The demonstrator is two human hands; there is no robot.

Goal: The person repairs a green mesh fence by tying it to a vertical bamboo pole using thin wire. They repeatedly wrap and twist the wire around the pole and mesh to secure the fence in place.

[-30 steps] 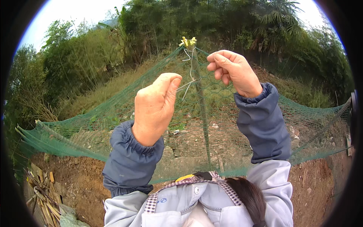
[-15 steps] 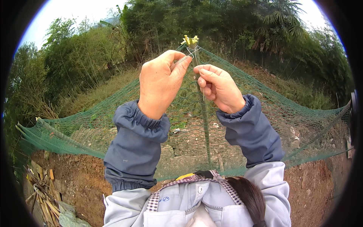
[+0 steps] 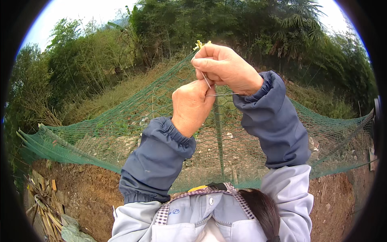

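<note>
Wire (image 3: 207, 80) spans both hands (image 3: 190, 104) (image 3: 231, 69); one strand (image 3: 224, 94) juts rightward.

- Wire (image 3: 206, 80): silvery grey.
- Netting (image 3: 100, 135): green, looking denser and bluer-green along its lower edge.
- Post (image 3: 219, 139): dull grey-brown, with bright pale yellow at its ragged top.
- Sleeve covers (image 3: 159, 157): plain dark slate blue, both alike.
- Jacket (image 3: 284, 185): pale bluish grey, with a small blue mark on the chest.
- Straps (image 3: 162, 215): dark-and-white check.
- Button (image 3: 211, 201): whitish.
- Hair (image 3: 262, 209): dark brown.
- Soil (image 3: 94, 193): reddish brown.
- Sticks (image 3: 49, 220): tan to straw yellow.
- Sheeting (image 3: 74, 232): pale greyish green.
- Trees (image 3: 242, 24): deep green.
- Sky (image 3: 92, 12): nearly white.
</note>
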